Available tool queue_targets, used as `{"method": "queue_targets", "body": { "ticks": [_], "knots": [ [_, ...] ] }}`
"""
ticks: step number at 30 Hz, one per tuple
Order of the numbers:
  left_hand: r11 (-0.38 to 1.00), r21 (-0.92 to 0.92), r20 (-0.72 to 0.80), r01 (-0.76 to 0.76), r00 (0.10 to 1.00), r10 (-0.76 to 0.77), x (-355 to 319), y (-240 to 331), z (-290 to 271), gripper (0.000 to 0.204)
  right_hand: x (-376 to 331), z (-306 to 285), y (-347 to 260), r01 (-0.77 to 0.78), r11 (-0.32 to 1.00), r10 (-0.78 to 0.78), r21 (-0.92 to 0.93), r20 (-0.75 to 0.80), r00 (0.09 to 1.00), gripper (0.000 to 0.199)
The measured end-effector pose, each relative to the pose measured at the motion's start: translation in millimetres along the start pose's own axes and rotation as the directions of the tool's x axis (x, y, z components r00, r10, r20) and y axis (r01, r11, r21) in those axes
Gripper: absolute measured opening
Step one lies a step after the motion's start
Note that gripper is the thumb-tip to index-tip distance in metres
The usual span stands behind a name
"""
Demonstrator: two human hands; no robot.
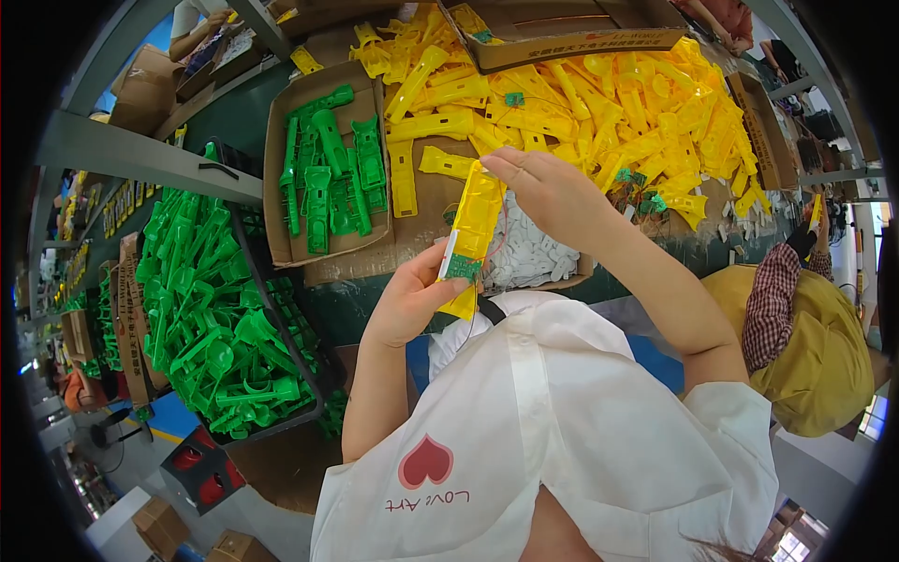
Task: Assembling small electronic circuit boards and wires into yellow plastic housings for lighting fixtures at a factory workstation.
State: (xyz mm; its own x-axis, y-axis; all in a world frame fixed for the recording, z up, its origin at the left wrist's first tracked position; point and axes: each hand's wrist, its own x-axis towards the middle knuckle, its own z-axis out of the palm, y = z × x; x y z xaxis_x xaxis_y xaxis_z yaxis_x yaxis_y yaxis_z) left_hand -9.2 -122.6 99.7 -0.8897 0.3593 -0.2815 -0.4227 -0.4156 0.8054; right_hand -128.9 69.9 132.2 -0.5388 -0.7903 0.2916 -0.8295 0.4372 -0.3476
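Observation:
My left hand [412, 292] is closed round the lower end of a long yellow plastic housing [479, 211], held tilted in front of my chest. A small green circuit board [461, 269] lies on it beside my left thumb, and a thin wire hangs near it. Along its left edge runs a white strip [450, 248]. My right hand [548, 192] pinches the far end of the same housing between its fingertips; what lies right under those fingers is hidden. Beneath the right wrist is a heap of small white plastic parts [532, 251].
Yellow housings [646, 108] pile across the far bench, with several circuit boards [646, 192] among them. A cardboard tray [379, 234] holds green housings [330, 140]. More green parts [211, 328] fill a black crate [272, 300] at left. Another person [796, 337] sits at right.

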Motion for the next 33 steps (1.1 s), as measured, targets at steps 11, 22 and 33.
{"method": "queue_targets", "body": {
  "ticks": [11, 22, 33],
  "knots": [
    [0.939, -0.343, 0.179, -0.007, 0.981, 0.073, 6.5, -10.1, 0.4, 0.043, -19.8, 3.6, 10.1, -0.352, 0.77, 0.277, 0.533, 0.218, 0.936, 0.032],
    [0.987, -0.136, 0.066, -0.08, 0.994, 0.09, 17.3, -18.6, 5.4, 0.037, -32.8, 37.3, -16.3, -0.104, -0.44, 0.428, 0.892, 0.31, 0.849, 0.029],
    [0.979, 0.112, 0.04, -0.173, 0.985, 0.17, 64.9, 8.4, 30.2, 0.034, -3.6, 13.8, 28.4, -0.304, -0.113, 0.507, 0.946, 0.318, 0.801, 0.025]
  ]
}}
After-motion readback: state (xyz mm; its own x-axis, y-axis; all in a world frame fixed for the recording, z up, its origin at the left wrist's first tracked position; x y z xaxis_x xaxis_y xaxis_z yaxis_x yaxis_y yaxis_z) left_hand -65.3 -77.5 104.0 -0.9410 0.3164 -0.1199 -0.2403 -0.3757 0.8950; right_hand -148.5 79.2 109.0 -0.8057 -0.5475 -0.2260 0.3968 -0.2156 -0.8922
